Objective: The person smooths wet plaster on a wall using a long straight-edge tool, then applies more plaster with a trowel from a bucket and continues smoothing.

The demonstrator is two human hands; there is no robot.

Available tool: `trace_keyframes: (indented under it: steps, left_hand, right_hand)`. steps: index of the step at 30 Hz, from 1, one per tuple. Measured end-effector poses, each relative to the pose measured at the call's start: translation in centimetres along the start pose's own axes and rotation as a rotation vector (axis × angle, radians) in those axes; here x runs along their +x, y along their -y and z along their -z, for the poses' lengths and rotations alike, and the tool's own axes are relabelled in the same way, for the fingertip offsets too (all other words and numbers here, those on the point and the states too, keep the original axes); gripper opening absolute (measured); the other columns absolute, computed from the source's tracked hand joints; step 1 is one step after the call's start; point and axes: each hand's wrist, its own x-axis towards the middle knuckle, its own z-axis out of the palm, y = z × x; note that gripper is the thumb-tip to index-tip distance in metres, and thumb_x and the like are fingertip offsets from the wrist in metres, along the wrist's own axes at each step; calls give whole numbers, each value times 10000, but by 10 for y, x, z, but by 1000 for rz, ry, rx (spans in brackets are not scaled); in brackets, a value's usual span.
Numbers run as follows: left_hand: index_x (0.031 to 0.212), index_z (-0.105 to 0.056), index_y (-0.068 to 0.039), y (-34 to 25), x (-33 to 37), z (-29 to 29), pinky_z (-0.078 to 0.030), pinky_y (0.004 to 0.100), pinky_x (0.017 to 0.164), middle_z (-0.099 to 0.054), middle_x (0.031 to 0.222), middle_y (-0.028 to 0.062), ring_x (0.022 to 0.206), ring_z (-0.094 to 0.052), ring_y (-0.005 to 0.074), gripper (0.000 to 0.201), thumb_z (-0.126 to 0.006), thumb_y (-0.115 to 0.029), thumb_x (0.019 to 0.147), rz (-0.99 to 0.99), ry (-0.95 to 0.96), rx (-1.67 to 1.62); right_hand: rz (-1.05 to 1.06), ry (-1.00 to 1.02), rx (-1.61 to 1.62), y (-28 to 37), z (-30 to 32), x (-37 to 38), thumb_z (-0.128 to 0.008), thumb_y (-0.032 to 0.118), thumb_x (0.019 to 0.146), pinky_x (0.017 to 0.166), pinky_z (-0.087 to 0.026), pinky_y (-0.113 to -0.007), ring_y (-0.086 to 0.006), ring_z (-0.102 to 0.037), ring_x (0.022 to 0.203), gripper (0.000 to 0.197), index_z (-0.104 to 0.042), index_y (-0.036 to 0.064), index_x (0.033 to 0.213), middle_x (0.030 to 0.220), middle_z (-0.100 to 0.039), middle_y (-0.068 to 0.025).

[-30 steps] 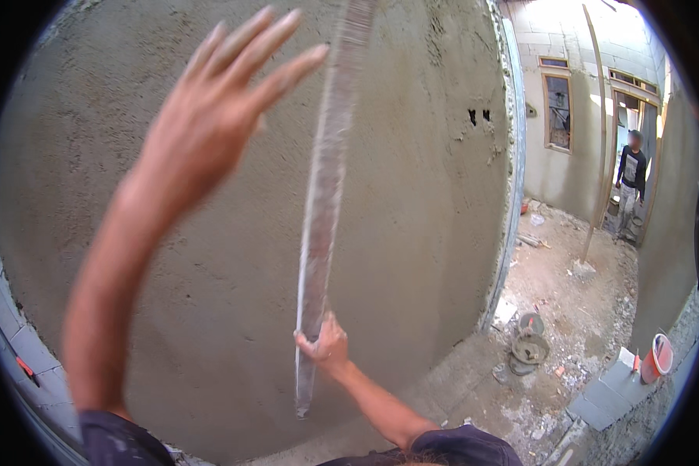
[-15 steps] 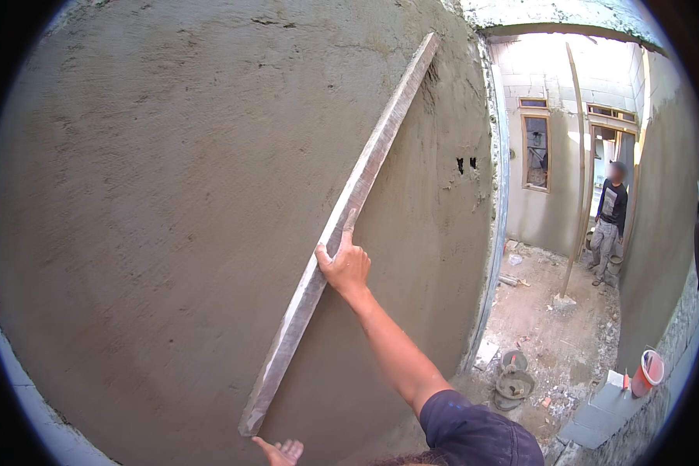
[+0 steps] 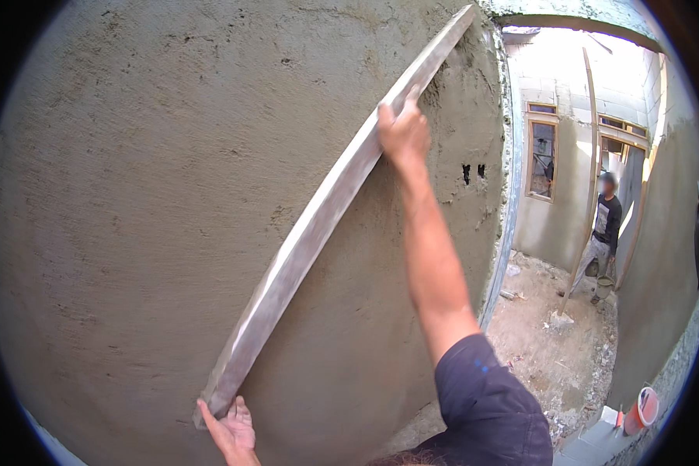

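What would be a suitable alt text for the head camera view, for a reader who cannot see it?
A person's right hand grips the upper part of a long pale bar slanting across a grey plastered wall, while the left hand is at its lower end. To the right, beyond the wall's edge, another person is on debris-strewn ground.

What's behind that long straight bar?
Grey plaster on the wall shows along both sides of the long straightedge. The strip directly behind is covered, so I can't tell whether it's smooth or rough there.

The bar (image 3: 311, 225) lies against the wall (image 3: 147, 217), left of the bucket (image 3: 641, 413).
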Motion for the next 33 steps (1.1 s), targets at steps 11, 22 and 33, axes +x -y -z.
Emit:
trace_keyframes:
  steps: [11,22,33]
  left_hand:
    - [1269,-536,-52,15,49,108,-560,432,852,-605,1121,133,1070,-586,312,536,-558,-440,900,-66,-24,63]
    - [1445,-328,-96,70,-5,-49,-469,260,663,-411,1410,213,965,-572,269,908,-685,-620,796,-99,66,169]
    - [1507,-266,-55,110,4,56,-180,622,1112,-176,1571,250,1435,-179,448,1175,-708,-732,655,-1556,-103,2027]
  right_hand:
    - [7,223,70,-14,2,-75,-597,396,804,767,-558,-518,-423,-696,828,928,-218,-147,1454,808,-685,-280]
    - [-50,79,9,-70,16,107,-611,474,807,965,-468,-497,-436,-604,1107,931,-238,-20,1501,1145,-620,-333]
    - [69,66,28,-52,1,-16,-557,373,825,842,-523,-527,-429,-668,893,877,-179,19,1532,917,-666,-315]
